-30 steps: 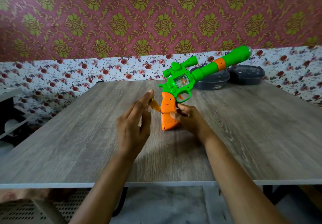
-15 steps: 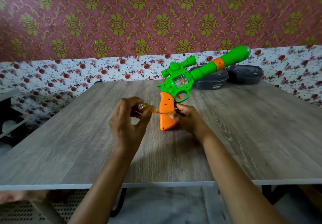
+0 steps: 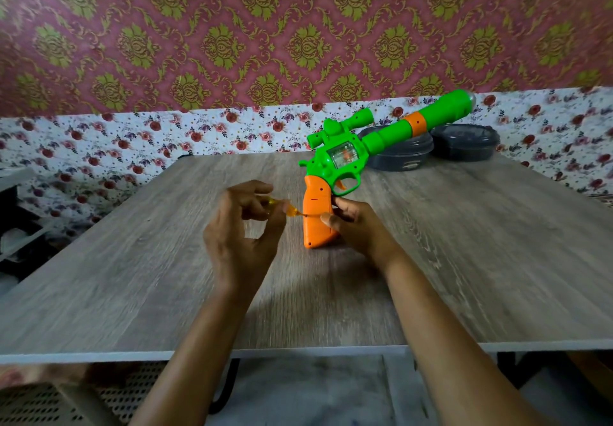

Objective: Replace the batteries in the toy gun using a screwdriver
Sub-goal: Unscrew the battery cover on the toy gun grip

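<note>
A green toy gun [image 3: 345,160] with an orange grip [image 3: 316,216] stands butt-down on the wooden table [image 3: 464,259], its barrel pointing up and to the right. My right hand [image 3: 356,226] grips the orange handle from the right side and steadies it. My left hand [image 3: 242,226] pinches a small screwdriver [image 3: 292,210] with a yellow translucent handle. The screwdriver lies roughly level, with its tip against the left face of the orange grip. Most of its handle is hidden inside my fingers.
Two dark round lidded containers [image 3: 401,157] [image 3: 464,142] sit at the back right of the table, behind the barrel. A dark shelf unit [image 3: 20,223] stands off the table's left side. The table's front edge [image 3: 298,351] runs below my forearms.
My left hand went from flat and open beside the screwdriver to fingers curled around its handle. The gun and my right hand stayed in place.
</note>
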`<state>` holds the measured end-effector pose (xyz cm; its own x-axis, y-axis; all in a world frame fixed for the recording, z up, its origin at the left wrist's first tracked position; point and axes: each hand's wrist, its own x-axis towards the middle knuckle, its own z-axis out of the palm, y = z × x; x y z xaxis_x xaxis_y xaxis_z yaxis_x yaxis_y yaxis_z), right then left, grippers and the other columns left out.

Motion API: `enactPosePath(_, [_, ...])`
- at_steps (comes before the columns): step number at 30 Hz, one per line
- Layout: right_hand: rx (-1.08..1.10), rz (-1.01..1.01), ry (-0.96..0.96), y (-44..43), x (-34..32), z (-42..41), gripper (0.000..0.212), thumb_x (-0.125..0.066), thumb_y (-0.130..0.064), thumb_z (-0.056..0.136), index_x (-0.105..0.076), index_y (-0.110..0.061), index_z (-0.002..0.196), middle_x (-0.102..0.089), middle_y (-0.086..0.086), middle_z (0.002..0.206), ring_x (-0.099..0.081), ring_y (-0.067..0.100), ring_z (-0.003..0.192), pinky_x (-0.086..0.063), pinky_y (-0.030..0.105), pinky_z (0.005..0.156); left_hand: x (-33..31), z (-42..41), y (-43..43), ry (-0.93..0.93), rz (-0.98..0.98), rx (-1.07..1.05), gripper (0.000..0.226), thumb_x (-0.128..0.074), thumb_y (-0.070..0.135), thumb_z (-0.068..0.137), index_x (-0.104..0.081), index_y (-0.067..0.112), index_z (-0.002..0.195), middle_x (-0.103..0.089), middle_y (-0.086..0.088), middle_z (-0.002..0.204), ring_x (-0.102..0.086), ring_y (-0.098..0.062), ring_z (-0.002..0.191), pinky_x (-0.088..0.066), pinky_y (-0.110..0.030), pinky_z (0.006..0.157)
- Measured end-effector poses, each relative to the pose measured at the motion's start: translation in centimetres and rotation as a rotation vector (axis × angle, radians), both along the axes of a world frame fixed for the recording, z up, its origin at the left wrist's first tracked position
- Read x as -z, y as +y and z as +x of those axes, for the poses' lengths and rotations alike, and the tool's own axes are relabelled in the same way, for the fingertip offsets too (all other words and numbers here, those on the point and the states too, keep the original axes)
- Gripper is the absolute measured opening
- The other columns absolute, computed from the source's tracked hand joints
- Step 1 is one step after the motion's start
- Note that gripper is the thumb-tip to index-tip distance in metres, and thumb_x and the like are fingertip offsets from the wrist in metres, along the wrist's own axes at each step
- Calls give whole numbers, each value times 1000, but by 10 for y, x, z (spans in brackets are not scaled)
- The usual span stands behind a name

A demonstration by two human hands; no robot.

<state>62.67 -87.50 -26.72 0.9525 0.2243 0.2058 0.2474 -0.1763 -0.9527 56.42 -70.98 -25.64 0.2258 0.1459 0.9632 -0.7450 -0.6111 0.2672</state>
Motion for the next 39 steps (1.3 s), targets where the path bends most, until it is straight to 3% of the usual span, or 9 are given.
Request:
enactPosePath(2, [-14,13,10,0,0,0,34,-51,-5,92,-53,-11,125,-61,14,116,-57,21,101,-55,21,67,1,-1,-1,5,-8,15,21,-65,19,85,-44,16,84,-63,3,92,-61,2,79,-48,-13,65])
enactPosePath(6, [3,-13,-12,0,1,1,32,-52,-7,91,-56,-13,122,-62,19,118,-60,28,105,-50,50,91,-1,-3,-1,38,-31,30,20,-62,29,87,-51,17,98,-62,0,90,-59,5,79,-46,-7,67])
enactPosePath(11, [-3,-4,-14,0,1,2,33,-52,-6,91,-54,-9,124,-61,18,120,-57,20,101,-50,37,86,0,-3,0,34,87,-38,28,-54,29,93,-67,5,98,-65,-5,91,-55,0,77,-43,-6,68])
enactPosePath(15, [8,-10,-23,-2,1,0,34,-52,-6,91,-53,-8,125,-61,12,115,-55,15,101,-52,25,81,2,-2,0,72,83,62,32,-46,16,93,-57,8,122,-65,-6,107,-66,-13,87,-57,-29,71])
enactPosePath(18, [9,-17,-40,-3,0,-1,35,-52,-6,91,-54,-8,126,-60,7,111,-54,12,101,-46,11,67,3,0,0,70,120,48,37,-47,13,92,-47,13,129,-63,0,112,-66,-8,91,-56,-24,77])
enactPosePath(22, [-7,3,-61,-3,2,0,29,-52,-5,91,-58,-12,118,-63,10,112,-57,13,98,-48,20,76,2,2,0,80,53,63,18,-62,21,86,-56,14,101,-62,12,91,-59,7,78,-49,-13,67])
enactPosePath(26, [-45,26,-59,-4,4,0,23,-53,-10,91,-60,-21,110,-65,13,110,-62,22,98,-55,43,83,-1,2,1,129,-142,201,27,-69,42,80,-46,29,85,-62,22,85,-62,-2,73,-49,-17,64])
enactPosePath(31, [-68,77,-22,-4,4,-1,27,-53,-10,91,-59,-15,117,-64,9,105,-61,13,87,-55,26,67,0,4,2,113,-199,152,32,-71,29,78,-45,30,98,-60,14,81,-62,-1,70,-49,-19,61])
enactPosePath(39, [-53,71,-16,-4,5,1,27,-52,-9,91,-59,-14,117,-65,10,105,-61,15,91,-54,34,79,0,5,4,106,-112,158,25,-49,16,93,-59,14,116,-63,7,100,-69,-8,74,-59,-34,62])
